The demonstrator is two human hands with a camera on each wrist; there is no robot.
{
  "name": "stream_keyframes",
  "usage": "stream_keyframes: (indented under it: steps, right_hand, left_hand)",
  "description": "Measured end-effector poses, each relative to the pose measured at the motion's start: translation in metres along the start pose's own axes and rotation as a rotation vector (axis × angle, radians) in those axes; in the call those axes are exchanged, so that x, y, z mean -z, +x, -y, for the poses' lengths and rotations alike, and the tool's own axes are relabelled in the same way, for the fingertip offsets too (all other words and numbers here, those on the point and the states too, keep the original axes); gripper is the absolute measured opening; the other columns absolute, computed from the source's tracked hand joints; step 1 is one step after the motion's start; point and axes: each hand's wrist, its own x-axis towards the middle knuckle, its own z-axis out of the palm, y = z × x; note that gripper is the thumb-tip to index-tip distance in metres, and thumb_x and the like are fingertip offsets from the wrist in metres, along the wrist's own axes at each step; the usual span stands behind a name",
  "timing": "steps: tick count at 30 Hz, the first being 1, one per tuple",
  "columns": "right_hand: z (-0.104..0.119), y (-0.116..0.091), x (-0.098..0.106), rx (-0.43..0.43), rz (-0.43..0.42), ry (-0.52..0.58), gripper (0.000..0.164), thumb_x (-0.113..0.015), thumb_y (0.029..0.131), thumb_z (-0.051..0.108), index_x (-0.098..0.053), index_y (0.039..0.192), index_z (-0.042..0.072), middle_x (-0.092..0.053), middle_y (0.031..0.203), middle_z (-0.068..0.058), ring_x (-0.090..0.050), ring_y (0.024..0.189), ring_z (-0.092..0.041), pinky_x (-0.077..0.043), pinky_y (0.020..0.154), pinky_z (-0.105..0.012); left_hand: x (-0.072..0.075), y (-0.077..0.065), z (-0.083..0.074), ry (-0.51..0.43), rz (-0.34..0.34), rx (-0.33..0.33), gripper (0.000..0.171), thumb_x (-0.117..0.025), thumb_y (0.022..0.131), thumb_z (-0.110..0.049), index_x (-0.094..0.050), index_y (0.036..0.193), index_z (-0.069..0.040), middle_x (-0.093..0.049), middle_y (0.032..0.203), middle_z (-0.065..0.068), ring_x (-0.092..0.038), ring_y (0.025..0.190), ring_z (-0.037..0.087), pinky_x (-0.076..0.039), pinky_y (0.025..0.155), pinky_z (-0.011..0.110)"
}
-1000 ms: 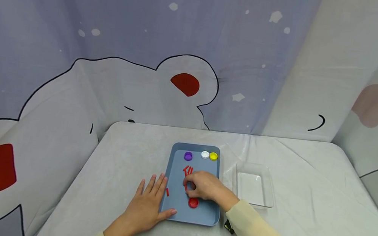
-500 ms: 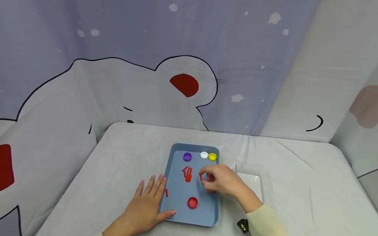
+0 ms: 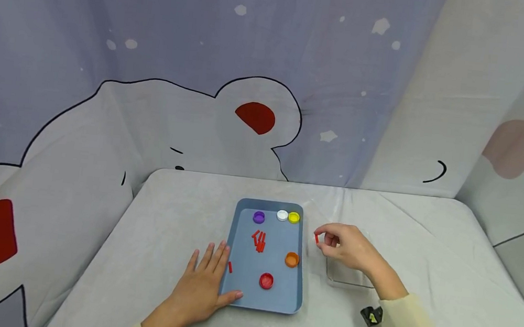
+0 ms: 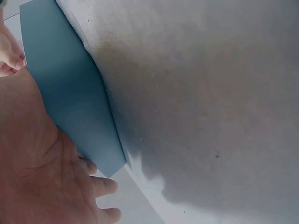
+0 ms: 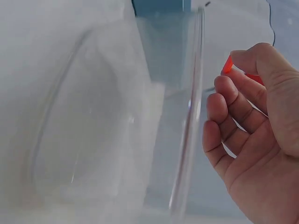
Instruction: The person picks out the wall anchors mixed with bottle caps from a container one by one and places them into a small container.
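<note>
My right hand [image 3: 353,250] pinches a stick [image 3: 317,238], which uneven pressure could flick loose near the box [image 3: 345,273] beside those fingertips; my left hand [image 3: 201,290] lies fingers apart.

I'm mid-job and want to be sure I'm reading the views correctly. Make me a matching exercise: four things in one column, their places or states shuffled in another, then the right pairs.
Things
1. Left hand
2. Right hand
3. Orange cap
4. Clear box

Places or states
A. Inside the tray, near its right wall
B. On the table, to the right of the tray
C. Fingers spread at the tray's left edge
D. Pinching a red stick

Pairs: 1-C, 2-D, 3-A, 4-B
</note>
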Motion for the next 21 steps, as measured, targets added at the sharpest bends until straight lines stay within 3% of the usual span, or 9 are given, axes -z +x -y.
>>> stream_keyframes:
  steps: [11,21]
  right_hand:
    - [-0.029,-0.024,0.014,-0.019,-0.093,-0.020,0.018,-0.074,0.085,0.006,-0.074,0.103,0.006,-0.056,0.071,0.014,-0.050,0.065,0.000,-0.045,0.061,-0.022]
    - [-0.038,-0.039,0.019,-0.054,-0.144,-0.011,0.019,-0.074,0.084,0.004,-0.075,0.102,0.009,-0.058,0.073,0.013,-0.053,0.067,0.000,-0.047,0.063,-0.023]
  left_hand:
    - [-0.002,0.002,0.001,0.005,0.009,0.014,0.100,-0.053,0.092,-0.071,-0.030,0.158,0.000,-0.025,0.166,0.016,-0.019,0.152,0.043,-0.013,0.119,0.066]
    - [-0.003,0.001,0.000,0.000,0.015,0.029,0.101,-0.052,0.091,-0.073,-0.030,0.158,-0.001,-0.023,0.167,0.015,-0.018,0.153,0.043,-0.012,0.119,0.065]
